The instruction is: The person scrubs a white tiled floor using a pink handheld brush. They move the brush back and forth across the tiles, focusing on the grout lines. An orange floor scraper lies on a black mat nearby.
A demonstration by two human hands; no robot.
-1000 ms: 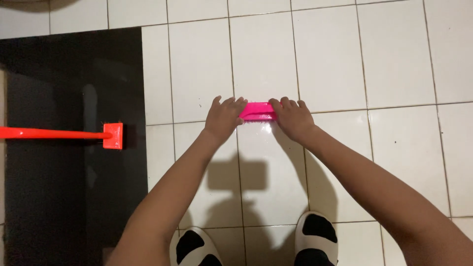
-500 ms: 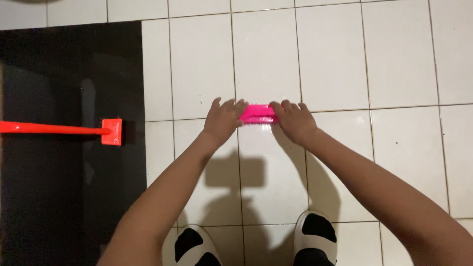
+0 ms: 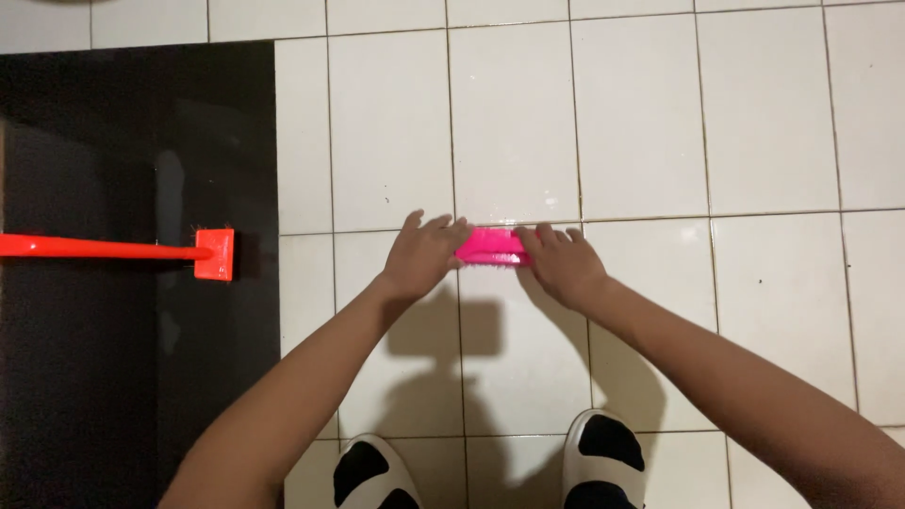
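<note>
Pink plastic is what both hands hold: a small brush [image 3: 491, 247] sits flat on the white floor [image 3: 641, 113], right on a grout line between tiles. Left hand [image 3: 421, 256] presses on its left end and right hand [image 3: 566, 267] on its right end, fingers bent down over the ends and touching it, not spread wide (how tight the grip is I cannot tell). Glossy tiles could be a problem. They look smooth and shiny, maybe wet near the brush, so I think the brush could skid out from under the fingers if the push is too hard or lopsided. Feet could slide too, since the black and white slippers [image 3: 603, 462] stand just behind the arms on the same slick floor. Bending this low may also tip the person forward. Off to the left lies a black mat [image 3: 123, 377], dark and dull, with hard straight edges. On it rests a red broom [image 3: 113, 250], a long thin handle with a square blocky head, well apart from the hands.
</note>
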